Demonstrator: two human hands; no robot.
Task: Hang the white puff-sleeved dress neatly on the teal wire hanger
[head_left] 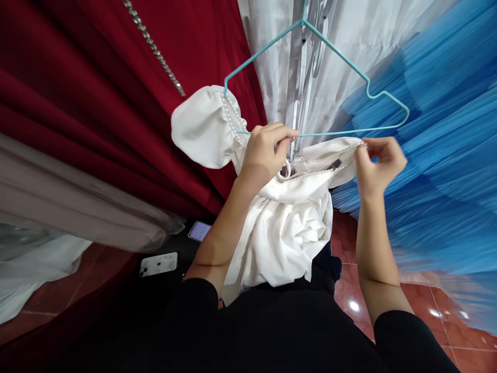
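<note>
A white dress (279,233) with pearl-trimmed edges drapes down in front of me. Its puffed sleeve (202,127) is on the left end of a light-blue hanger (337,50), while the hanger's right end is outside the garment. My left hand (268,150) is closed around the hanger's bottom bar, above the neckline. At the right, my right hand (377,158) pinches the pearl-edged part of the dress, just below the hanger's right end.
Red fabric (217,46) hangs at the left and blue tulle (438,155) at the right. Behind the hanger stands a metal rail (301,77) before white cloth. Two phones, one pale-backed (158,264) and one with a lit screen (199,231), lie on a black surface at lower left.
</note>
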